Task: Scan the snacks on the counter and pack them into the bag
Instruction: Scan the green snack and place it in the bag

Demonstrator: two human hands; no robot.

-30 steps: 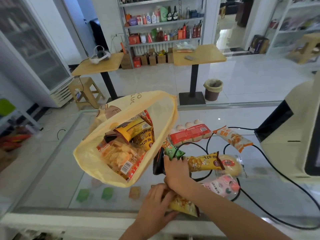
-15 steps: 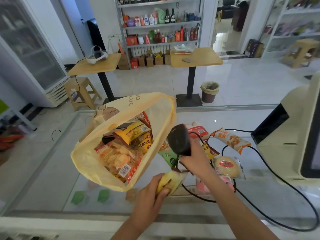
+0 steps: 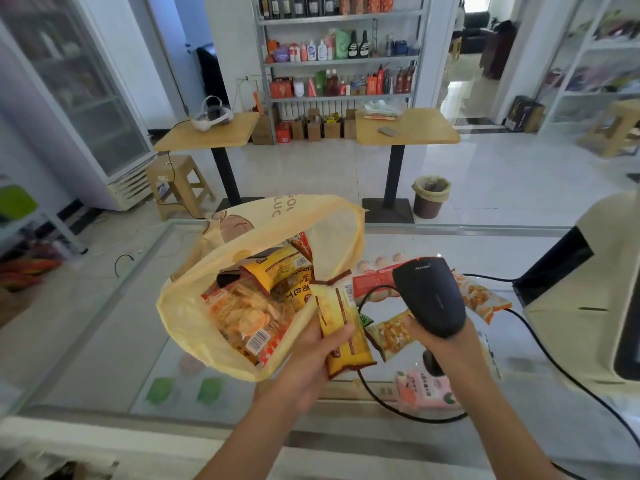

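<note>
Head view: left hand (image 3: 304,362) grips a yellow snack packet (image 3: 343,336) just beside the open bag (image 3: 187,323); right hand (image 3: 446,348) clasps the scanner (image 3: 429,296), pointed toward it
Done: bag stands on the counter (image 3: 104,341), several snacks already inside
Left: held packet seems mid-scan, not yet packed; red pack (image 3: 374,276), orange packet (image 3: 481,299), nut packet (image 3: 391,336) and pink packet (image 3: 426,391) lie on the counter

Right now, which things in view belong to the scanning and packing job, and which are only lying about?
Job: left hand holding yellow packet; right hand holding scanner; open bag; pink packet, orange packet and red pack on the counter.
Lying about: white headset, bin, wooden stool, shelf bottles.
</note>
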